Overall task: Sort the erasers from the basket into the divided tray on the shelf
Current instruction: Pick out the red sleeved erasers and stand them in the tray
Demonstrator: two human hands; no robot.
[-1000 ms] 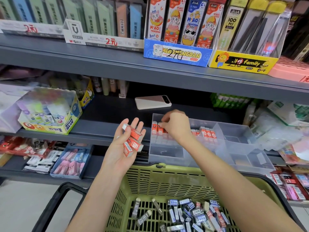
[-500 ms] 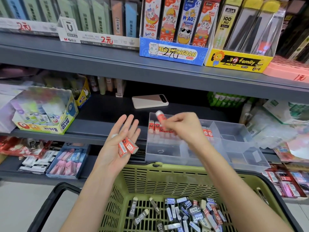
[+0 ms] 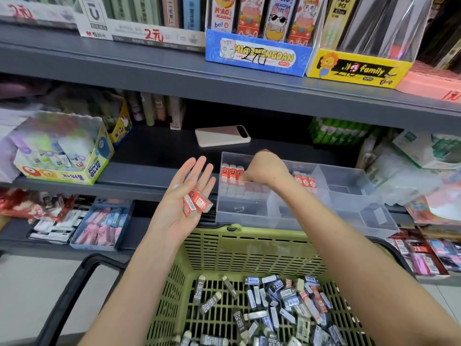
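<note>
The job is judged to be at an early stage. In the clear divided tray [image 3: 349, 172] on the grey shelf [image 3: 149, 181], only the two far compartments at ten and twelve o'clock are seen to be stocked. A row of red-sleeved erasers [image 3: 232, 172] is stood upright in the first, and a few more red ones [image 3: 305, 181] in the second. The near compartments and those toward three o'clock appear unfilled.

The left hand [image 3: 184, 196] is held palm up just at nine o'clock of the tray. Its fingers are straight and spread, and two red erasers [image 3: 197, 204] are carried loose on the palm. The right hand [image 3: 265, 171] is lowered into the ten o'clock compartment beside the row. Its fingers are turned down and hidden behind the knuckles, so whether an eraser is pinched there cannot be told.

At six o'clock, the green basket [image 3: 249, 248] is seen to hold a large heap of erasers [image 3: 287, 303], mostly in black, grey and blue sleeves, with a few red ones mixed in. Most of the sorting is therefore judged to be left, the dark-sleeved kinds not yet having been started.
</note>
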